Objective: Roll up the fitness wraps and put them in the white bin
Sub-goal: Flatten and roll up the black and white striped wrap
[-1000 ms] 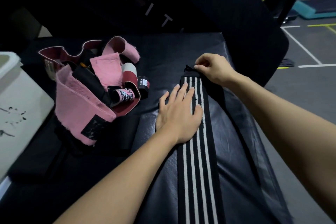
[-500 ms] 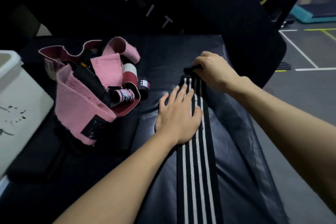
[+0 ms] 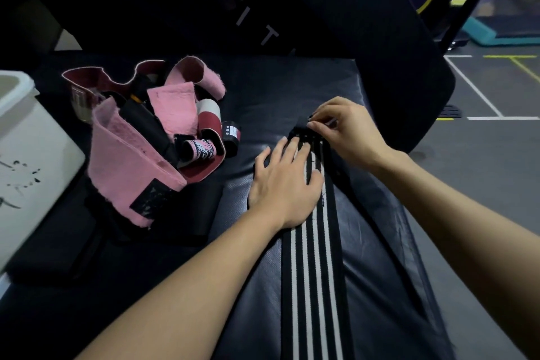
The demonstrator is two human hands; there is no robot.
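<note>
- While your left hand (image 3: pixel 285 181) lies flat with straight fingers on the striped wrap (image 3: pixel 314 257) at frame centre, the strip cannot slide.
- Your right hand (image 3: pixel 347 128) pinches its far end, probably starting the roll.
- At left edge, the white bin (image 3: pixel 26 137) waits beside the pink wraps (image 3: pixel 128 155).

A black wrap (image 3: pixel 317 266) with white lengthwise stripes is noted. Pink and maroon wraps (image 3: pixel 128 155) are piled beside a white bin (image 3: pixel 26 155).
</note>
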